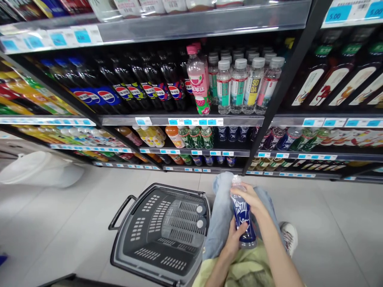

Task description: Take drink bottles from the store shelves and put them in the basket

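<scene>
blue-labelled bottle (242,211) held between the bent legs (219,223): the left hand (233,237) grips its lower part, the right hand (252,197) clasps it below the cap (236,179); a grey basket (143,241) sits nearby.

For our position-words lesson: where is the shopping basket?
In the head view, the shopping basket stands on the floor just left of the person's left leg, in front of the drink shelves.
</scene>
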Demonstrator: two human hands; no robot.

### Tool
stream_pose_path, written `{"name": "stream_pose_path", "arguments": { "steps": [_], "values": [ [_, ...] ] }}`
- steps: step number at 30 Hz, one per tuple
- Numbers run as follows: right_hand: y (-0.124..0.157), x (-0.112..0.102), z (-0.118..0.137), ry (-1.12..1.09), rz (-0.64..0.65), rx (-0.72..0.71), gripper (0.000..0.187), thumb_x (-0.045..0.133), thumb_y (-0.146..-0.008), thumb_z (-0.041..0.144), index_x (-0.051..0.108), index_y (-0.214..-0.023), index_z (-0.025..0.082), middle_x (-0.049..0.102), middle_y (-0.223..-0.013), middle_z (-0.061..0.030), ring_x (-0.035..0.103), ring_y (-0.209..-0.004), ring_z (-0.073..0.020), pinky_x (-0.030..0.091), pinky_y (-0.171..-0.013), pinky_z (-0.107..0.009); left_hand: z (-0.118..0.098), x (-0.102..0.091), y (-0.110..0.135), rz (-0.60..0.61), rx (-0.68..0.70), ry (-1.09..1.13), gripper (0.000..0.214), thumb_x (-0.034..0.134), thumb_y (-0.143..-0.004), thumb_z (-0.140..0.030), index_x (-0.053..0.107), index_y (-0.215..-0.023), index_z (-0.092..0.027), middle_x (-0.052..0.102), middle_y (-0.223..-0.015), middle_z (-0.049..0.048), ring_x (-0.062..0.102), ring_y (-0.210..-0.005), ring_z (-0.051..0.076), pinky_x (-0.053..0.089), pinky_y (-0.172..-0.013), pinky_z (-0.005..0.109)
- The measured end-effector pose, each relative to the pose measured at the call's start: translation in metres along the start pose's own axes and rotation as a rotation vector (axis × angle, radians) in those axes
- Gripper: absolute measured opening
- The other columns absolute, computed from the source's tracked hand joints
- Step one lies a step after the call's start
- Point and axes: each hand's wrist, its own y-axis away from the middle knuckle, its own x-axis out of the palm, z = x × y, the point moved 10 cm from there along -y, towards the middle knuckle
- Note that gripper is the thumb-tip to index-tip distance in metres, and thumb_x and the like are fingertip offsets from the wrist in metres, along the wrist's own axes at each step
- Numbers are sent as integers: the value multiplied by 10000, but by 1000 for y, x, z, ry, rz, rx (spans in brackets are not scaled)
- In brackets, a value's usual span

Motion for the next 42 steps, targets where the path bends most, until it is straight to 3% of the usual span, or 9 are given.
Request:
{"name": "stream_pose_path", "arguments": {
  "steps": [3, 7, 12, 16, 21, 25, 30, 35, 42],
  "values": [
    [4, 10, -1, -186, 125, 32, 414, 915, -536, 361, 798, -898, 195, 805, -865, -68, 758, -721, -260, 623, -646, -357, -1, -11, 5, -89, -3, 167, 856, 609, -638, -877, 603, -1351, -405, 732, -1272, 103, 684, -1210, 490, 609, -733, 563],
    [10, 24, -3, -391, 235, 26, 501, 835, -541, 418, 781, -994, 210, 808, -966, -100, 770, -798, -301, 638, -637, -384, -6, -4, 14, -9, -79, 189, 782, 494, -724, -897, 658, -1313, -410, 746, -1216, 103, 735, -1095, 471, 609, -661, 566],
    [12, 33, -14, -380, 302, 67, 566, 760, -578, 486, 745, -1076, 218, 798, -993, -116, 769, -884, -328, 637, -647, -391, -14, 3, 19, -21, -101, 163, 798, 499, -742, -901, 648, -1367, -428, 752, -1205, 103, 738, -1087, 481, 625, -665, 591],
    [11, 27, -15, -289, 276, 45, 587, 700, -628, 588, 722, -1097, 236, 780, -939, -109, 766, -879, -336, 632, -656, -419, -31, -2, 27, -62, -41, 40, 814, 512, -764, -900, 636, -1398, -404, 736, -1252, 91, 708, -1168, 461, 625, -829, 610],
    [20, 37, -17, -269, 268, 6, 508, 784, -636, 517, 708, -1058, 244, 780, -974, -108, 765, -848, -332, 629, -685, -441, -113, -48, 72, -248, 277, -359, 657, 470, -979, -735, 654, -1379, -247, 691, -1295, 139, 605, -1267, 360, 445, -1175, 561],
    [37, 69, -30, -249, 241, -18, 500, 882, -650, 428, 679, -1078, 266, 777, -1044, -87, 761, -862, -295, 632, -779, -432, -190, -99, 128, -529, 406, -574, 579, 394, -1052, -653, 635, -1331, -206, 655, -1161, 112, 613, -1076, 267, 515, -1008, 444],
    [67, 122, -50, -140, 162, -207, 593, 915, -642, 387, 614, -1152, 348, 751, -1069, -32, 751, -946, -302, 630, -858, -460, -255, -94, 159, -450, 399, -942, 530, 583, -995, -568, 579, -1434, -270, 635, -1151, 67, 607, -1014, 240, 524, -948, 386],
    [91, 167, -73, 115, 242, -451, 749, 912, -572, 272, 564, -1201, 484, 735, -1213, 36, 722, -1133, -345, 611, -984, -544, -253, -86, 157, -353, 251, -1283, 329, 731, -894, -353, 673, -1202, -252, 636, -1088, 42, 646, -1026, 243, 541, -931, 357],
    [89, 159, -106, 342, 261, -441, 668, 851, -642, 255, 600, -1243, 405, 757, -1246, -6, 724, -1177, -349, 595, -1025, -484, -220, -101, 162, -246, 154, -1299, 378, 672, -798, -151, 685, -1163, -250, 652, -1125, 39, 679, -1044, 232, 549, -942, 332]
  ]
}}
